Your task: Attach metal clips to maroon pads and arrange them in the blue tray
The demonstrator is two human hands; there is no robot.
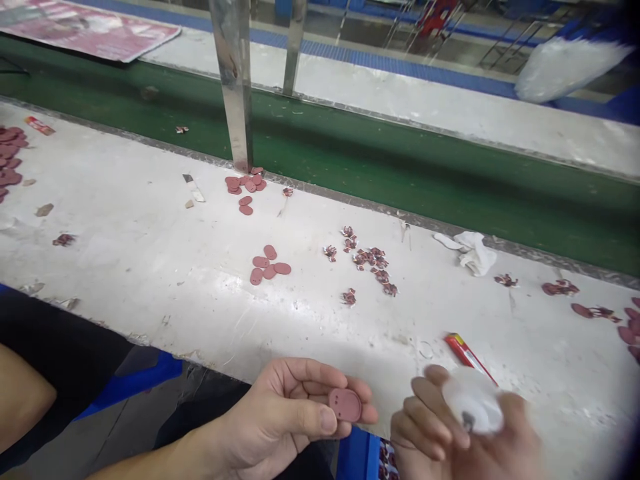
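My left hand (295, 417) grips a flat, dusky-red oval piece (345, 405) between thumb and fingers. Its rim is raised, and a few small dark holes or marks show on its face. Close by on the right, my right hand (463, 427) has its fingers closed around a whitish, rounded object (474, 399) with a small dark spot. Motion blur hides what kind of object this is. Just beyond that hand, a red and yellow packet (469, 357) lies on the white worktop (165, 267).
Loose oval pieces (269, 263) lie mid-table, with small brown-red figure-like parts (375, 259) to their right. A crumpled white cloth (473, 252) sits by the far edge. Behind are a metal post (235, 87) and a green belt (320, 157). A person's arm (23, 397) is at left.
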